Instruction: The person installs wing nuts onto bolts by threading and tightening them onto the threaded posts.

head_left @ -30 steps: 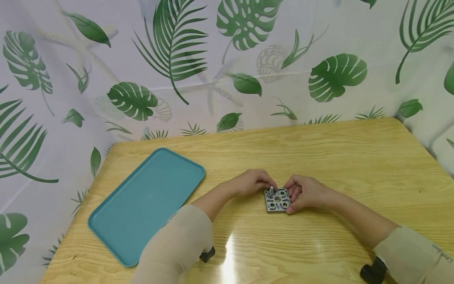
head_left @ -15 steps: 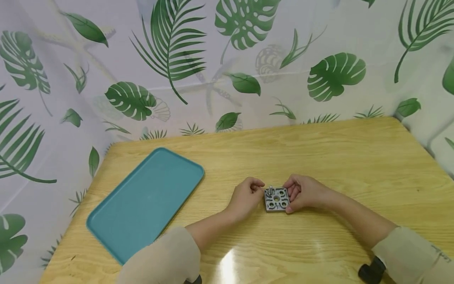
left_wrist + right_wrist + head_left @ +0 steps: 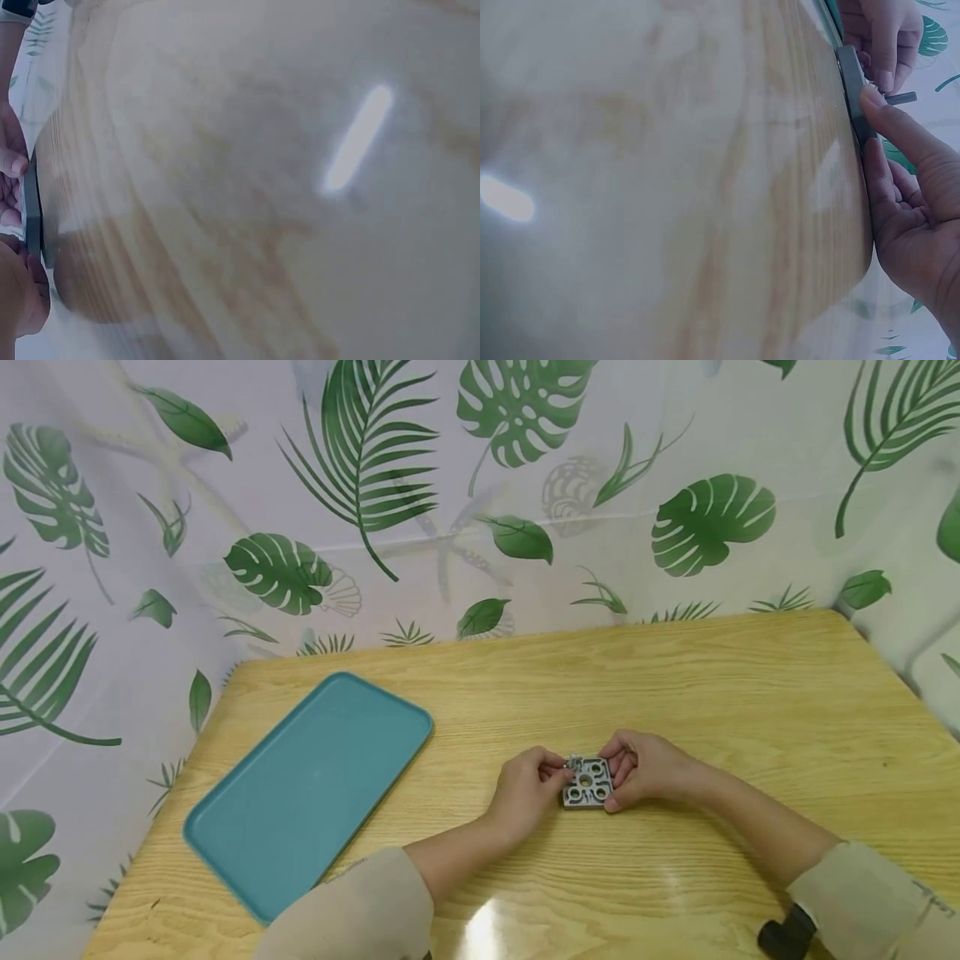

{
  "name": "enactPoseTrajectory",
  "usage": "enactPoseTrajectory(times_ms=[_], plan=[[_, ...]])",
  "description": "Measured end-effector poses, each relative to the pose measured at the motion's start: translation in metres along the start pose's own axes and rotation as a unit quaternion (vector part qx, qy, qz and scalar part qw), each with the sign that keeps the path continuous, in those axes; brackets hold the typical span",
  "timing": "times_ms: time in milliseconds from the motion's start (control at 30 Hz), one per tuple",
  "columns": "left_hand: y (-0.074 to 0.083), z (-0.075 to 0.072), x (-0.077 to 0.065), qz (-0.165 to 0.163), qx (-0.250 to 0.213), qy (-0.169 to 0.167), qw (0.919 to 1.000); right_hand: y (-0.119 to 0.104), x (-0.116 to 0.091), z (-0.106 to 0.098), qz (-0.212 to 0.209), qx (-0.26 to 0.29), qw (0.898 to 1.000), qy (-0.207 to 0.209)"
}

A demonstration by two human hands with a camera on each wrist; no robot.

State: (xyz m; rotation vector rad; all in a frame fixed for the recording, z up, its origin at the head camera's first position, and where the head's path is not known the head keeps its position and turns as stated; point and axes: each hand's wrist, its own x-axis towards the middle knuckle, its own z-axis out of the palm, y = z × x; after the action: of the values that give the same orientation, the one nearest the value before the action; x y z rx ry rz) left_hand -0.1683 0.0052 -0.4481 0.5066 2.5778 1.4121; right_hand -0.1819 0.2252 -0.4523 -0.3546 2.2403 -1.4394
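Observation:
A small square metal plate (image 3: pixel 588 802) with round holes lies on the wooden table. At its far left corner a metal bolt (image 3: pixel 576 762) stands upright, its shaft (image 3: pixel 901 97) poking past the fingers in the right wrist view. My left hand (image 3: pixel 522 793) reaches in from the left, with thumb and forefinger pinching low around the bolt; they hide its base. My right hand (image 3: pixel 648 766) grips the plate's right edge, thumb at the near corner and fingers at the far one. In the left wrist view the plate (image 3: pixel 32 210) shows edge-on between both hands.
A teal rectangular tray (image 3: pixel 315 785) lies to the left on the table (image 3: pixel 675 677). Behind the table hangs a white cloth (image 3: pixel 420 435) printed with green leaves.
My left hand first drew back left from behind the bolt, leaving it uncovered, then came back in to pinch it from the near left. My right hand keeps its grip on the plate.

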Motion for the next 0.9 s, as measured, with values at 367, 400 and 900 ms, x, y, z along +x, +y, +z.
enactPoseTrajectory(times_ms=[367,400,900], plan=[[-0.021,-0.025,0.043,0.179,0.109,-0.136,0.9683,0.001,0.000,-0.002,-0.006,0.006,1.000,-0.007],[-0.022,-0.027,0.048,0.188,0.111,-0.155,0.9635,0.001,0.000,-0.002,-0.007,0.007,1.000,-0.007],[-0.022,-0.029,0.062,0.141,0.059,-0.208,0.9660,-0.001,-0.001,-0.002,0.001,0.006,1.000,-0.006]])
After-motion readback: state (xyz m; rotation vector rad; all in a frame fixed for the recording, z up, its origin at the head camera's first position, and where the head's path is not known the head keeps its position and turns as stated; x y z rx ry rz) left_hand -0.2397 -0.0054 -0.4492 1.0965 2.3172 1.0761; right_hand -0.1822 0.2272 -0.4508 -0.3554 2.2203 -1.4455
